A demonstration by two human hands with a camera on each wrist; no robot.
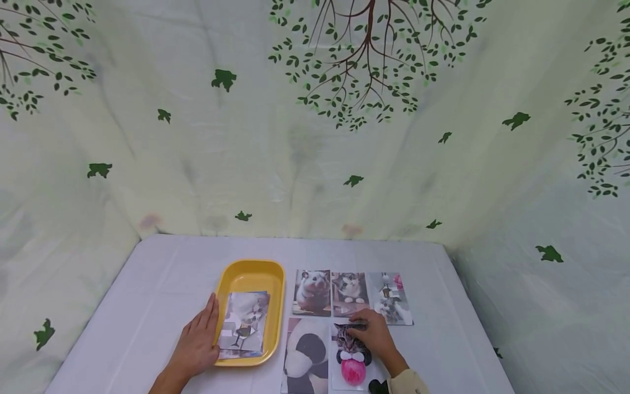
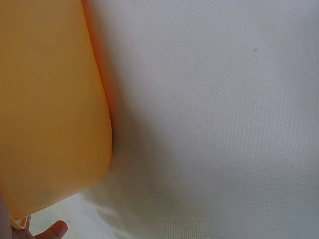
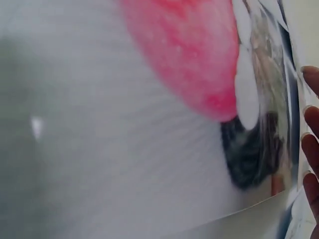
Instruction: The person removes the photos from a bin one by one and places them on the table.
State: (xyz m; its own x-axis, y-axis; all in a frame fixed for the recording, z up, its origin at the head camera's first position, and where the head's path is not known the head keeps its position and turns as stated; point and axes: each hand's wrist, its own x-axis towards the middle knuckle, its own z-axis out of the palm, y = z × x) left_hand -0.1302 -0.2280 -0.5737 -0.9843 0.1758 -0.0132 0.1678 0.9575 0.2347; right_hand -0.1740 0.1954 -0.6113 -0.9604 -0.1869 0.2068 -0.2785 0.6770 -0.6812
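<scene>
A yellow tray [image 1: 249, 262] holds a small pile of photo cards [image 1: 243, 323], the top one showing animals and a glass. My left hand [image 1: 197, 339] rests along the tray's left wall with fingers stretched out, its thumb near the front corner. In the left wrist view, the tray's outer wall [image 2: 55, 99] fills the left side. My right hand [image 1: 376, 334] pinches the upper edge of a photo card [image 1: 351, 369] of a striped kitten with a pink ball. The fingertips [image 3: 310, 117] line that card's far edge in the right wrist view.
Behind the kitten card lie a hamster card [image 1: 312, 293], a cat card [image 1: 349, 290] and another animal card [image 1: 392, 298] in a row. A panda card [image 1: 306, 355] lies left of it. A white cloth [image 1: 167, 273] covers the table; leaf-printed curtains [image 1: 295, 180] surround it.
</scene>
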